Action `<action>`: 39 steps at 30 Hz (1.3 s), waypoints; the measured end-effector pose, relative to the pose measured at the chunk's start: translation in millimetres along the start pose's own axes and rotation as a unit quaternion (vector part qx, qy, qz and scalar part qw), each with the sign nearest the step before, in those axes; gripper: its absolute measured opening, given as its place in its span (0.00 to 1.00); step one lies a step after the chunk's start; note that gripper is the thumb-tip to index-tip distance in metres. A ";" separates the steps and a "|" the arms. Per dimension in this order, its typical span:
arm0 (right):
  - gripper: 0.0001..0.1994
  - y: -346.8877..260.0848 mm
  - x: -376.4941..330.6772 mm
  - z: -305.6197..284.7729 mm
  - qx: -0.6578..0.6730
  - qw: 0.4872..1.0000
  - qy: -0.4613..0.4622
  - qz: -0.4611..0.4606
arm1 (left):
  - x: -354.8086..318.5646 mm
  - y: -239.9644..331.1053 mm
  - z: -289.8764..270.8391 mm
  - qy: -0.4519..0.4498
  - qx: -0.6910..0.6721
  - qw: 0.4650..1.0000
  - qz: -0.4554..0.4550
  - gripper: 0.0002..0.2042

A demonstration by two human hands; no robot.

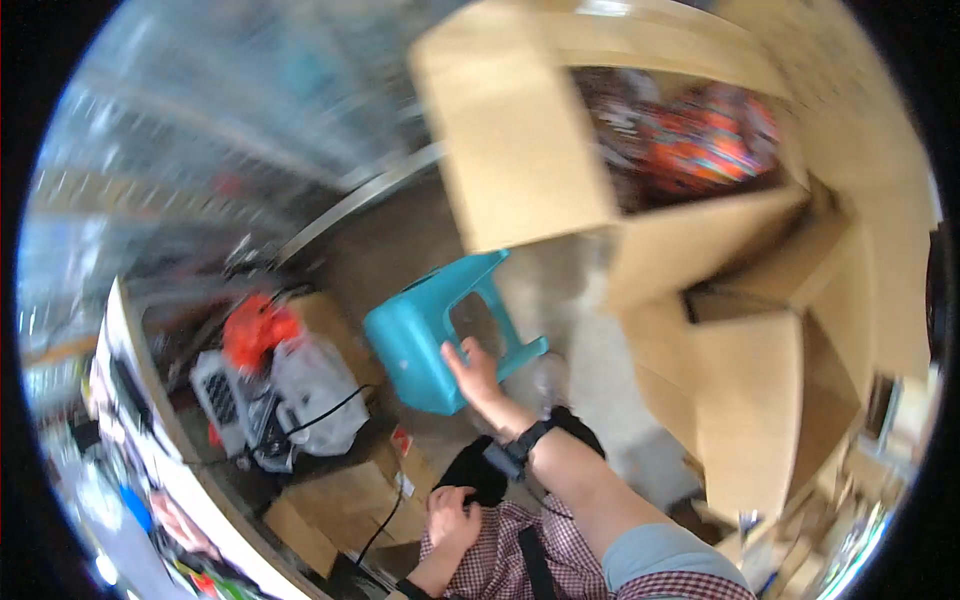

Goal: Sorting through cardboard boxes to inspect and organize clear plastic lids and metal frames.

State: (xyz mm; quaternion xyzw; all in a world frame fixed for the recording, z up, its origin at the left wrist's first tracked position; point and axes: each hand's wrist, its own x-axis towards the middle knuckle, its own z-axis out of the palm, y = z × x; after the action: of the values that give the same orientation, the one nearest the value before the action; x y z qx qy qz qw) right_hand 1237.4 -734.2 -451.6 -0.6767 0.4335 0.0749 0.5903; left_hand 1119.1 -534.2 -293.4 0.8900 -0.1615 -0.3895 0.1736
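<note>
Head view from where I stand, with a turquoise plastic stool as landmark: a person sits just below it, both forearms coming in from the lower edge. Far left of the stool, a white-edged table is cut off by the dark round rim, the clutter on it too blurred to name. Up and left of the stool, a grey-blue backdrop is smeared past reading. Nearer, left of the stool, an orange-red bag sits above a white plastic bag, contents hidden; a black cable crosses the white one. Below and left of the stool lies brown cardboard.

Right of the cardboard, the left hand rests palm down on the lap's checked cloth, fingers loosely bent; whether it grips cloth I cannot tell. The stool is tilted, legs pointing right; I cannot tell whether it touches the floor. The right hand overlaps its near side, thumb and finger spread; the other fingers are hard to make out, so its grip is unclear.

Above and right of the stool, an open carton holds blurred orange and dark packages. Farther right, another carton spreads its flaps, its interior mostly hidden.
</note>
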 end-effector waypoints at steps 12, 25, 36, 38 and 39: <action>0.33 115.3 -301.0 -229.8 0.044 0.943 0.257 0.209 | -56.6 86.2 13.5 -0.224 0.258 0.938 0.058 0.14; 0.34 407.2 -512.3 -322.5 0.326 0.816 0.346 0.329 | -154.2 262.2 228.6 -0.298 0.287 0.870 0.268 0.11; 0.38 590.0 -546.7 -378.8 0.473 0.751 0.350 0.300 | -225.6 371.2 378.9 -0.382 0.268 0.785 0.408 0.08; 0.38 594.7 -538.8 -389.9 0.475 0.761 0.332 0.293 | -200.9 376.8 376.5 -0.380 0.292 0.758 0.443 0.08; 0.39 599.9 -536.9 -389.9 0.489 0.765 0.308 0.284 | -188.2 373.4 374.5 -0.369 0.316 0.748 0.453 0.08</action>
State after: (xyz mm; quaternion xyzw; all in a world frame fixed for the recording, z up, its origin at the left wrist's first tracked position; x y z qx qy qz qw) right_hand 343.3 -759.9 -449.0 -0.1291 0.7420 -0.1958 0.6280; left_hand 660.4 -854.7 -249.4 0.5032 -0.7110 -0.4899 -0.0345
